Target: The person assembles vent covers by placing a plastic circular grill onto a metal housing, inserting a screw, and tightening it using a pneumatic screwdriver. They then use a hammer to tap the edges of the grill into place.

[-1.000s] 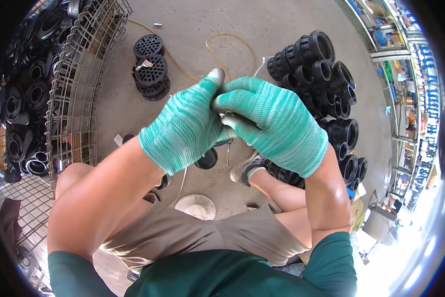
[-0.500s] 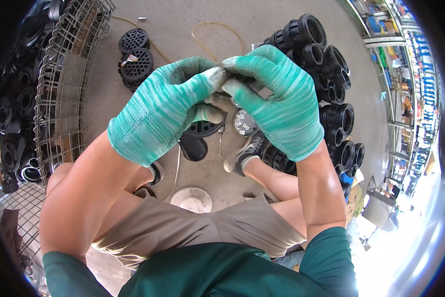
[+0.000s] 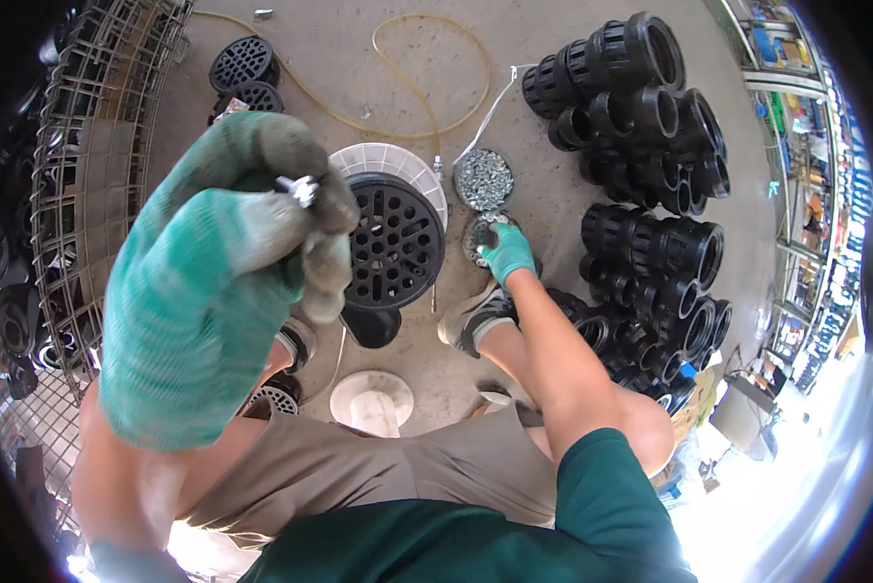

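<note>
Close to the camera on the left, my left hand (image 3: 213, 262), in a green-and-grey knit glove, is closed with a small silvery bolt (image 3: 302, 189) pinched at its fingertips. My right hand (image 3: 507, 255), gloved alike, reaches down to a round container (image 3: 472, 245) of small metal rings, like nuts or washers. Its fingers curl down into the pieces; what they grip is too small to make out. Just beyond sits a round container of loose bolts (image 3: 483, 180). Between my legs a black round grate (image 3: 395, 243) lies over a white slotted round support (image 3: 427, 170).
Black ribbed pipe fittings (image 3: 641, 243) are stacked at the right. A wire cage (image 3: 106, 175) with black parts stands at the left, near more round grates (image 3: 244, 64). A yellowish hose (image 3: 427, 19) loops over the floor. A white round stool (image 3: 371, 398) is near my shorts.
My hands, together before, have parted. The left came nearer the camera and left, showing the bolt; the right went down to the container of small rings. The grate is now uncovered.
</note>
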A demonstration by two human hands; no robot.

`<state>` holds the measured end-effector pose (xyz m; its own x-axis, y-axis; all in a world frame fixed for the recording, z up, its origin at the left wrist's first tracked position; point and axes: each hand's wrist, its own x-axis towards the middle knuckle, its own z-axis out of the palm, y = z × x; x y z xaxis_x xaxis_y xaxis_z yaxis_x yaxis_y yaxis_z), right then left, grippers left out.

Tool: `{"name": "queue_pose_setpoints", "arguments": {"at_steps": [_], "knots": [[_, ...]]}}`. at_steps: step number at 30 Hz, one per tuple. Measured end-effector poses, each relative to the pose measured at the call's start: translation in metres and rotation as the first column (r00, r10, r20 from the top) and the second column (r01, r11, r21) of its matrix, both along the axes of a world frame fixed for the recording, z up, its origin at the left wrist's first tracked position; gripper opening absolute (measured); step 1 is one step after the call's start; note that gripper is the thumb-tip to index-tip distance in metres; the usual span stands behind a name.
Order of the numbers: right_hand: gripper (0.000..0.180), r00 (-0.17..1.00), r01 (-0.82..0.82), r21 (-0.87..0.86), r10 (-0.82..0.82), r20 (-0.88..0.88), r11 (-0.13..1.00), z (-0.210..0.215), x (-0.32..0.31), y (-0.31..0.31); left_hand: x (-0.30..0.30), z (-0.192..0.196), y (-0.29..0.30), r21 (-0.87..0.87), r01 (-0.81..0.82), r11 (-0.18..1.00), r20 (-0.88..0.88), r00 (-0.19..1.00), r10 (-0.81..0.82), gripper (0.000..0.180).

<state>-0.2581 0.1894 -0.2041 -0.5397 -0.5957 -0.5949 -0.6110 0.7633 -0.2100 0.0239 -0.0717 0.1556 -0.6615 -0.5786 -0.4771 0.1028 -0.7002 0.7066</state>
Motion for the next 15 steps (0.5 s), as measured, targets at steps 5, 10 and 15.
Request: {"name": "queue_pose_setpoints", "arguments": {"at_steps": [5,10,15], "knots": [[0.070,0.996,-0.003,-0.115,-0.007,-0.088,0.993,-0.027,0.039,-0.015,0.007,-0.001,-0.006,-0.079,0.033,0.996,0.034,0.999,-0.031,0.031],[0.041,0.994,0.043,-0.160,-0.059,-0.097,0.986,-0.028,0.019,-0.001,-0.007,-0.018,-0.007,-0.017,0.063,0.998,0.075,0.995,-0.062,0.035],[0.030,0.999,0.003,-0.243,-0.015,-0.050,0.970,-0.035,0.014,-0.002,-0.009,-0.014,-0.010,-0.022,0.084,0.996,0.113,0.990,-0.081,0.033]]}}
